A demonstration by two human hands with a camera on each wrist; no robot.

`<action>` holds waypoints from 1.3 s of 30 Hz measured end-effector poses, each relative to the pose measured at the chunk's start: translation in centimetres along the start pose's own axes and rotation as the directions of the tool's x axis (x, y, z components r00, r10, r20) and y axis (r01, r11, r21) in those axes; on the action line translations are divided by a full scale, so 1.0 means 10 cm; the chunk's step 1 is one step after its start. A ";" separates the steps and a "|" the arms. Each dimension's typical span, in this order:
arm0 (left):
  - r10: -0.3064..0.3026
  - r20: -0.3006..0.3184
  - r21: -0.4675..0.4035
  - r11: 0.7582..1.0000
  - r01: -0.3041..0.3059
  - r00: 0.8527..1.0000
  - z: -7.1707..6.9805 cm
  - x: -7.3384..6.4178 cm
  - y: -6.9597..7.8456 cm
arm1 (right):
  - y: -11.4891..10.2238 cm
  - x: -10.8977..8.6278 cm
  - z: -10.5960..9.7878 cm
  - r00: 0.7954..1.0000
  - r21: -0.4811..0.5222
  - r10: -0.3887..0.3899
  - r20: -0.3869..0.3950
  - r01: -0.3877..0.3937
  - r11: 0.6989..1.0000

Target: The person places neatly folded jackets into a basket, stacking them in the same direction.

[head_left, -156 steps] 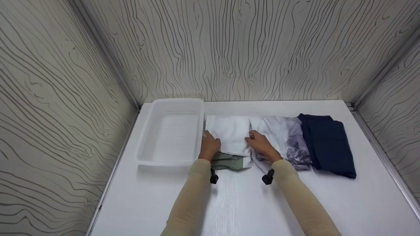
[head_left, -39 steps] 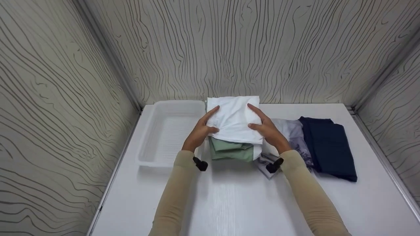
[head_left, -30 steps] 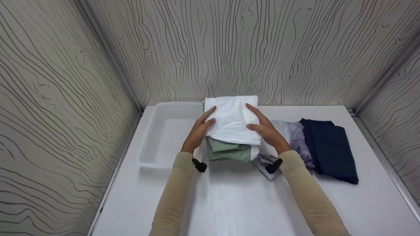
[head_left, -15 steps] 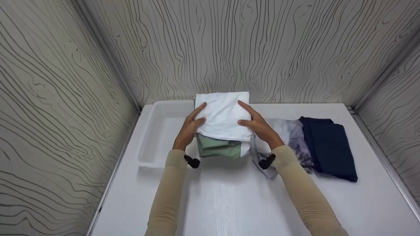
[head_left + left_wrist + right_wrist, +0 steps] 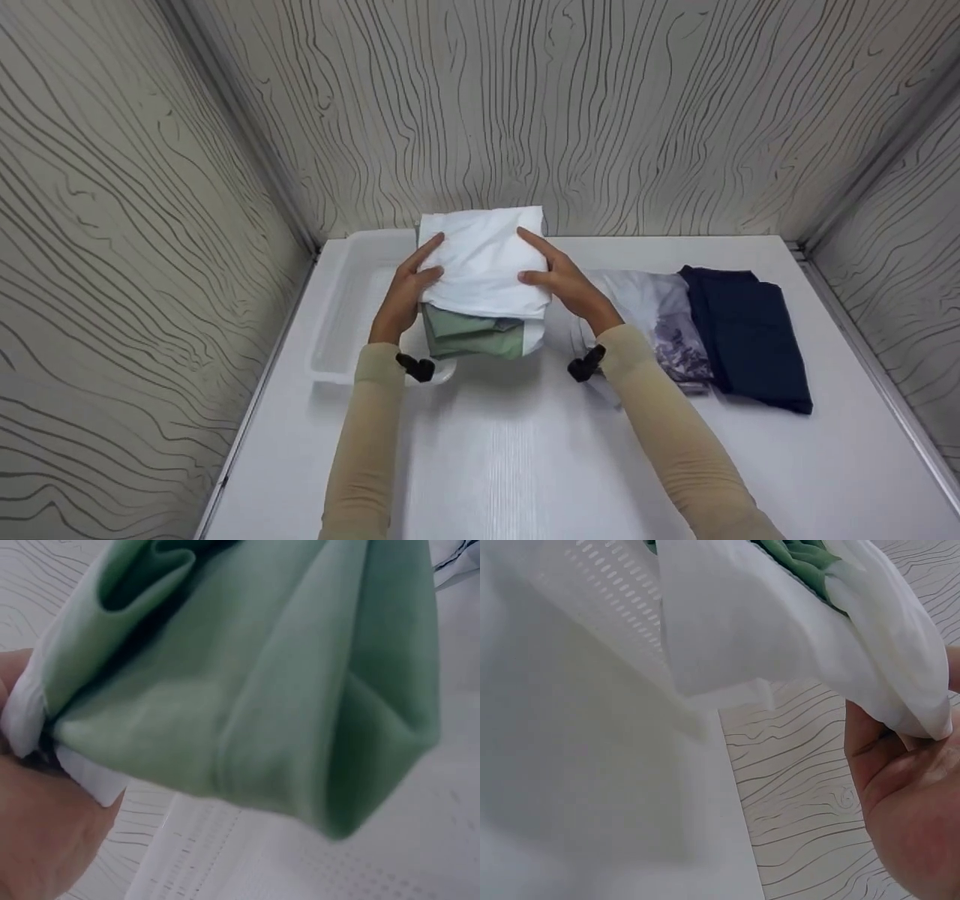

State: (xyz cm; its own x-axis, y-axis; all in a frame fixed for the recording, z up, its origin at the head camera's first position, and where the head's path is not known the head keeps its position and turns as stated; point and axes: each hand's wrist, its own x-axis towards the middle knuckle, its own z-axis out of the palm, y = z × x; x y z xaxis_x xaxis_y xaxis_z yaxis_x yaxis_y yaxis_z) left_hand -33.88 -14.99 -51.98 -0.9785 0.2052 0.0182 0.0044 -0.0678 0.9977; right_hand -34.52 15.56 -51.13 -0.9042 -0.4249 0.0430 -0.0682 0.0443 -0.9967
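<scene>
Between my two hands hangs a folded white-and-green garment (image 5: 480, 262), its white face up and its green layers showing below. My left hand (image 5: 405, 292) grips its left side, thumb and finger on the white cloth. On the opposite side my right hand (image 5: 566, 283) holds it the same way. The bundle is lifted off the table and overlaps the right part of a white plastic basket (image 5: 324, 330) in the head view. Loose green folds (image 5: 262, 690) droop above the perforated basket in the left wrist view. A white flap (image 5: 735, 630) hangs down in the right wrist view.
Right of the basket lies a folded white garment with a purple-grey print (image 5: 679, 337), partly behind my right forearm. Beside it is a folded navy garment (image 5: 754, 337). Wood-patterned panels (image 5: 480, 112) enclose the white table (image 5: 510, 465) at the back and sides.
The white-and-green garment has risen from the table in both hands and moved left, from beside the basket to overlapping it. The printed and navy garments stay put.
</scene>
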 end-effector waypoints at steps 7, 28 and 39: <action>0.008 -0.003 0.027 1.000 -0.008 1.000 -0.16 -0.03 0.04 | -0.02 0.10 0.13 1.000 -0.015 0.010 0.010 -0.009 1.000; 0.051 -0.096 0.086 0.995 -0.043 0.994 -0.58 -0.10 0.13 | -0.04 0.32 0.48 0.998 0.008 0.037 0.054 -0.037 0.999; 0.027 -0.153 0.093 0.996 -0.013 0.988 -0.76 -0.17 0.17 | -0.05 0.40 0.66 0.996 -0.004 0.024 0.090 -0.024 1.000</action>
State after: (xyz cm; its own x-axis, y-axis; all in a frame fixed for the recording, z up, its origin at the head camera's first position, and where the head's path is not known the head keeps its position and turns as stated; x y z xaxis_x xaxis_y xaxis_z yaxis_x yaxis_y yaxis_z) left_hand -33.74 -22.88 -50.86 -0.9981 0.0514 0.0353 0.0364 0.0206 0.9991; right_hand -35.30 7.84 -50.91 -0.8640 -0.5033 0.0129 -0.0487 0.0581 -0.9971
